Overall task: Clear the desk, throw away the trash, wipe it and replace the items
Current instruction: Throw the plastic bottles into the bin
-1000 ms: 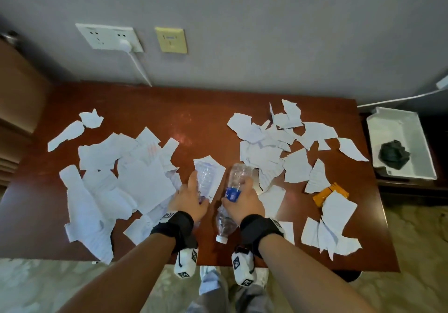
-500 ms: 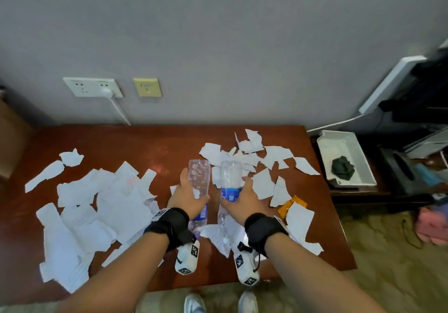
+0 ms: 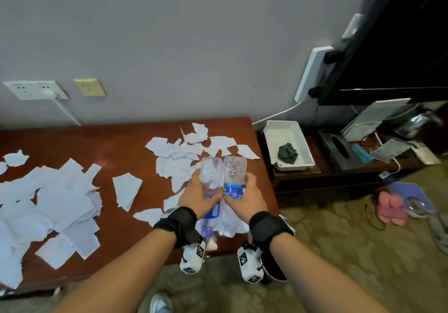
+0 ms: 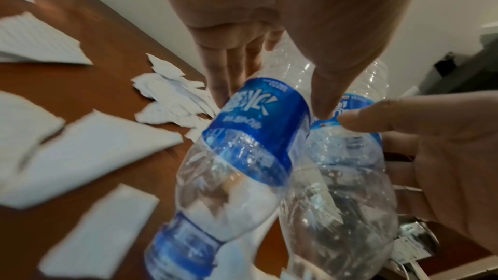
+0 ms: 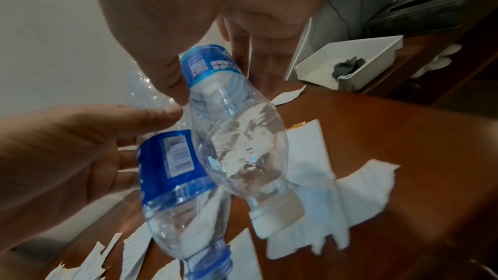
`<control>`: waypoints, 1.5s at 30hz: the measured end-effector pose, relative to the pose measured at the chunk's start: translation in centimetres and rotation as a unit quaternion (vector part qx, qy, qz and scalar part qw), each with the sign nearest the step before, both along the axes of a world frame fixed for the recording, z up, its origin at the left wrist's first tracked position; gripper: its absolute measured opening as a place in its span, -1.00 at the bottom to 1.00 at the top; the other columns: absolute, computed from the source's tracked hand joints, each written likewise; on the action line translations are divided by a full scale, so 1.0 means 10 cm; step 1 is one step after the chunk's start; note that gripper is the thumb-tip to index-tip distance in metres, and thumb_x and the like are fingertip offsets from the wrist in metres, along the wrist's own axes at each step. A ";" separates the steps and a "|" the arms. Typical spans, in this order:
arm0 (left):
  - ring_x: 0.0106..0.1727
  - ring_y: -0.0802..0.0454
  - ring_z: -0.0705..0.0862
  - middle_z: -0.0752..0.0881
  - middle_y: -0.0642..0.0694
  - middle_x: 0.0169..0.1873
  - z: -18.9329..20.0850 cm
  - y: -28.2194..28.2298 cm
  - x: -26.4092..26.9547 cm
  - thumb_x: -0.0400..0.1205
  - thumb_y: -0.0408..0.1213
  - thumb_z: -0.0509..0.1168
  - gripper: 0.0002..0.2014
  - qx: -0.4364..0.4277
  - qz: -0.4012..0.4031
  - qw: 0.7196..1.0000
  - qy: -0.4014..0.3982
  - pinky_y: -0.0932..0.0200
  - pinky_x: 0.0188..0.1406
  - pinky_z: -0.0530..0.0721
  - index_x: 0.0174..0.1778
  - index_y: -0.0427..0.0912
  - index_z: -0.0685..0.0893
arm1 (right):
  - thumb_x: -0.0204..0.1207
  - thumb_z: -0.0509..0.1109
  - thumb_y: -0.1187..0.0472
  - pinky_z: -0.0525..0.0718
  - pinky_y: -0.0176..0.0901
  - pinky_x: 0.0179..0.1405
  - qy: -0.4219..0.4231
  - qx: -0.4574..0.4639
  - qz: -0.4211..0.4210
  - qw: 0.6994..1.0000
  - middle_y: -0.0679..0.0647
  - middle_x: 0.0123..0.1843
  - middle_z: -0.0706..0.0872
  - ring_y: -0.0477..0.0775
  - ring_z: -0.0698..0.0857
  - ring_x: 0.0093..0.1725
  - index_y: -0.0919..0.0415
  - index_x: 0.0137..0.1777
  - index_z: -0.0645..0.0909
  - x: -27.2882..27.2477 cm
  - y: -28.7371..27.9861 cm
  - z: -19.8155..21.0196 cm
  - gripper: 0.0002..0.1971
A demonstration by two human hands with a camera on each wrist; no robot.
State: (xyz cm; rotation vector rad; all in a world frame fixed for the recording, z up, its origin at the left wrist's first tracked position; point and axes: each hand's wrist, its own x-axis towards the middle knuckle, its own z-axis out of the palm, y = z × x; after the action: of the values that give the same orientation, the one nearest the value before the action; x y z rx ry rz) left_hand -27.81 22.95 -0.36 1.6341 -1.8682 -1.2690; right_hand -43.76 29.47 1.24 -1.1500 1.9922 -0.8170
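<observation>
White tray [image 3: 283, 132] holds one crumpled dark cloth [image 3: 287, 152]. Just right of the tray is a black box [image 3: 339, 152] with an oval slot, contents hidden. Left of the tray is the bench [image 3: 116, 147], brown wood, littered with torn white paper scraps [image 3: 60, 196]: one cluster near the tray, a bigger spread well away from it at the far left end. Both bottles are up off the bench, over its tray-side end. Left hand [image 3: 196, 198] is wrapped round the left bottle [image 3: 211, 172], fingers underneath and thumb on top. Right hand [image 3: 247, 198] grips the right bottle [image 3: 234, 169] the same way. The bottles are side by side and touching, bases pointing at the wall, caps toward the person. Both are clear plastic, dented and crinkled, each with a blue label band. Left bottle has a blue cap, right bottle a white one. Scraps show straight through the walls. Can't tell if there's any water inside.
</observation>
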 end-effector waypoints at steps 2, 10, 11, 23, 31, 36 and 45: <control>0.23 0.02 0.69 0.65 -0.03 0.36 0.02 0.25 -0.36 0.41 -0.05 0.58 -0.07 -0.002 0.008 1.000 0.006 -0.03 0.26 0.70 0.59 0.09 0.16 | 0.31 0.61 -0.05 0.73 -0.03 0.13 0.003 -0.005 -0.007 1.000 -0.17 0.15 0.65 -0.05 0.73 0.10 -0.19 0.41 0.19 -0.35 0.25 0.00 -0.22; 0.17 -0.04 0.66 0.58 -0.01 0.14 0.13 1.04 -1.51 0.45 -0.14 0.54 -0.13 -0.017 0.017 1.000 0.001 0.06 0.18 0.66 0.60 0.00 0.18 | 0.22 0.57 -0.13 0.70 -0.01 0.09 0.051 0.015 0.004 0.999 -0.12 0.22 0.63 -0.04 0.70 0.10 -0.14 0.48 0.20 -1.54 1.03 0.02 -0.14; 0.16 -0.03 0.66 0.59 0.01 0.13 0.12 1.07 -1.62 0.44 -0.15 0.54 -0.15 -0.020 0.011 1.000 0.000 0.06 0.17 0.66 0.58 0.00 0.21 | 0.20 0.58 -0.13 0.69 -0.03 0.09 0.050 0.012 -0.002 0.999 -0.11 0.22 0.63 -0.04 0.69 0.09 -0.13 0.47 0.22 -1.66 1.08 0.03 -0.14; 0.00 -0.07 0.66 0.66 -0.04 0.02 -0.25 0.95 -3.22 0.39 -0.19 0.58 -0.39 0.003 -0.075 0.997 -0.006 0.09 -0.03 0.62 0.22 -0.09 0.38 | 0.14 0.64 0.06 0.70 0.08 0.15 0.081 0.042 -0.090 0.992 -0.03 0.26 0.52 0.07 0.65 0.18 -0.02 0.37 0.30 -3.19 1.33 -0.31 -0.18; 0.01 0.02 0.72 0.71 0.03 0.06 -0.70 1.01 -3.67 0.32 -0.20 0.67 -0.34 0.052 -0.051 0.997 0.002 0.08 0.06 0.69 0.22 -0.03 0.43 | 0.21 0.71 0.24 0.59 -0.23 0.15 0.022 0.079 -0.120 0.989 0.04 0.27 0.46 0.02 0.59 0.20 0.13 0.36 0.36 -3.95 1.39 -0.74 -0.23; -0.01 0.12 0.63 0.66 0.10 0.02 -1.04 1.17 -3.74 0.36 -0.22 0.65 -0.36 0.068 0.000 0.997 -0.026 0.27 0.01 0.52 0.30 -0.09 0.50 | 0.22 0.70 0.20 0.56 -0.22 0.19 0.008 0.113 -0.047 0.992 -0.02 0.20 0.42 0.02 0.56 0.22 0.12 0.33 0.40 -4.14 1.30 -1.19 -0.28; 0.08 0.09 0.69 0.68 0.05 0.07 -1.94 1.87 -4.00 0.28 -0.13 0.66 -0.41 0.085 0.125 0.986 -0.068 -0.03 0.16 0.72 0.15 0.04 0.53 | 0.26 0.71 0.21 0.52 -0.22 0.29 -0.033 0.115 0.104 0.987 0.01 0.33 0.44 -0.01 0.52 0.31 0.14 0.49 0.37 -4.32 1.34 -2.08 -0.17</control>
State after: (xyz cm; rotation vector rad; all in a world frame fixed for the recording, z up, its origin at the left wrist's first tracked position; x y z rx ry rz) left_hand -67.83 41.65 -19.79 2.0196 -1.5999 -1.2646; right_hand -86.94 42.92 -19.58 -1.1562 1.8209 -0.4980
